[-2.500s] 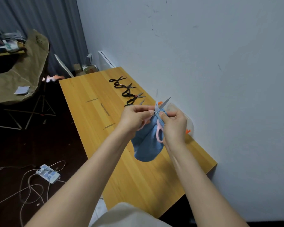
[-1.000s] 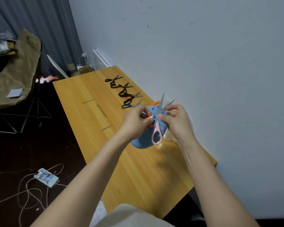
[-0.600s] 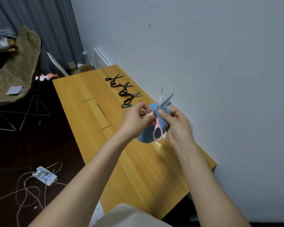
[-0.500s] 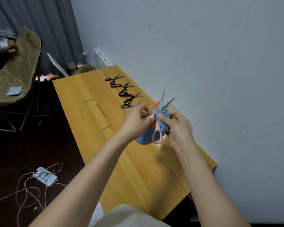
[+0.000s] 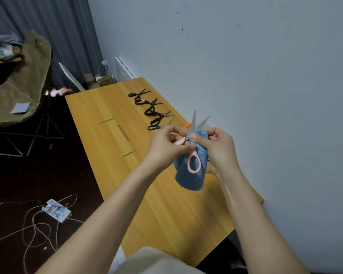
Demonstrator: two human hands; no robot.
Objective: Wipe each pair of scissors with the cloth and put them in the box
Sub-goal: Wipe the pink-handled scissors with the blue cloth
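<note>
Left hand (image 5: 166,145): thumb and fingers closed on one pink handle loop, pinching it. A bit of that loop peeks out between thumb and forefinger.
Right hand (image 5: 220,149): thumb pressed on the blue cloth right at the pivot, other fingers curled behind it. Clamped on the cloth with the scissors inside the fold.
Pink scissors (image 5: 189,165): in the air above the table, between my two hands. Blades spread in a V, tips pointing up and away from me toward the wall. The second handle loop hangs down free in front of the cloth.
Blue cloth (image 5: 188,178): bunched round the pivot and the base of the blades, the rest drooping below my hands. Whether its lower end touches the tabletop, I cannot tell.
Box (image 5: 206,125): clear, against the wall, just behind my right hand and mostly hidden. A small orange piece (image 5: 188,125) shows beside the blades. Contents: cannot tell.
Row of scissors (image 5: 153,113): dark-handled pairs lying flat along the wall side of the table, beyond my hands, blades partly open. The nearest has a blue handle.
Table (image 5: 166,214): yellow wood, long edge against the grey wall (image 5: 265,95). Short grey marks left of the row.
Floor: power strip (image 5: 56,210) with loose cables, left of the table.
Far left: brown sheet (image 5: 18,86) draped over a stand.
</note>
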